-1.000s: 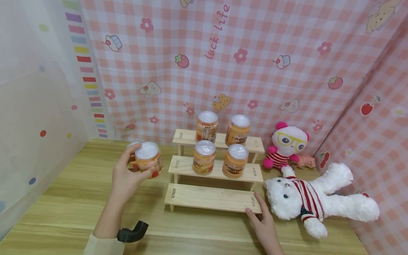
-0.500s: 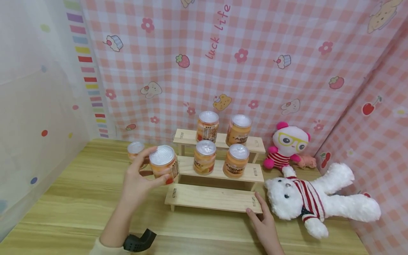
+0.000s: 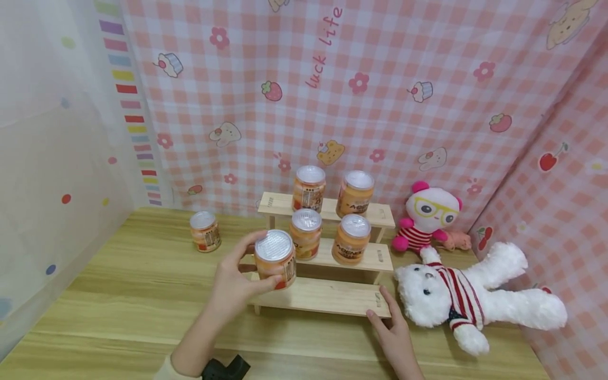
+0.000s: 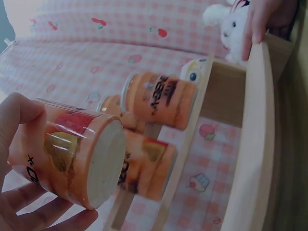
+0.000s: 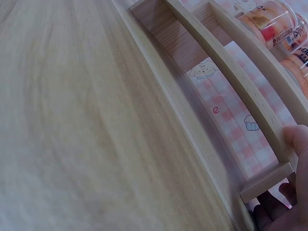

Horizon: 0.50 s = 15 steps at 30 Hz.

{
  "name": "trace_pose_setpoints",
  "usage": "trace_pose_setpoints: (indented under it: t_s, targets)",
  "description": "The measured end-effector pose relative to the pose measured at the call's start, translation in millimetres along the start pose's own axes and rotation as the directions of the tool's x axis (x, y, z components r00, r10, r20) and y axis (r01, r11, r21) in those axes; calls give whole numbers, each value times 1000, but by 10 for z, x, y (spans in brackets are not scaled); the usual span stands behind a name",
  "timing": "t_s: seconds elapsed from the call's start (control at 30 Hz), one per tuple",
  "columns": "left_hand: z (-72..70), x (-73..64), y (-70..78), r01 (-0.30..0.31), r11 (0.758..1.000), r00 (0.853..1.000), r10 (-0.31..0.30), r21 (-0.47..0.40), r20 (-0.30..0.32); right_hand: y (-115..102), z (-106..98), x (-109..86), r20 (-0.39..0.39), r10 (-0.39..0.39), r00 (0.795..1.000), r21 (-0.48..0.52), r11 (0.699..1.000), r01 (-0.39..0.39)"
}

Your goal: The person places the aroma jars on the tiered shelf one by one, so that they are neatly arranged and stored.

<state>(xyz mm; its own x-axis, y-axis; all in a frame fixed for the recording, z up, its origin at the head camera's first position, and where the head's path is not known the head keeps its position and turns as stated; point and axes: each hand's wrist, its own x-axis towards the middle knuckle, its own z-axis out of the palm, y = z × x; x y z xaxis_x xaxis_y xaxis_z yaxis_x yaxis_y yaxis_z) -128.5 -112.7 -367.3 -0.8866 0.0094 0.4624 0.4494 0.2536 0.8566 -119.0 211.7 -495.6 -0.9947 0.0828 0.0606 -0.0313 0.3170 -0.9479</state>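
Observation:
My left hand point(image 3: 235, 279) holds an orange can point(image 3: 275, 261) with a silvery lid, thumb on the near side and fingers round the far side. In the left wrist view the can's pale base point(image 4: 107, 163) hangs clear of the wooden three-tier display shelf point(image 3: 328, 295), above the left part of its lowest step. My right hand point(image 3: 394, 332) grips that step's right end; in the right wrist view the thumb point(image 5: 296, 137) lies on the front edge and fingers curl by the leg. Two cans stand on the top step and two, including a can point(image 3: 351, 240), on the middle step.
Another can point(image 3: 206, 232) stands on the wooden table point(image 3: 119, 295) left of the shelf. A pink panda plush point(image 3: 427, 216) sits to the right, and a white plush bear point(image 3: 456, 295) lies beside the shelf. Pink checked cloth point(image 3: 237, 95) hangs behind.
My left hand has carried its can rightward from beside the other loose can to over the lowest step, uncovering the can left on the table. My right hand has stayed at the shelf's end.

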Motion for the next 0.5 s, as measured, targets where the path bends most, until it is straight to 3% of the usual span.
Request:
trace_pose_setpoints:
  t_s: [0.27,0.5]
  targets:
    - [292,-37,-30,-32,996,995,40,-86,89,14,1,17,19,6,1000,5,1000,-6]
    - [509,-62,-75,56,993,988,-39,-106,149,6,4,3,7,-27,1000,30,999,26]
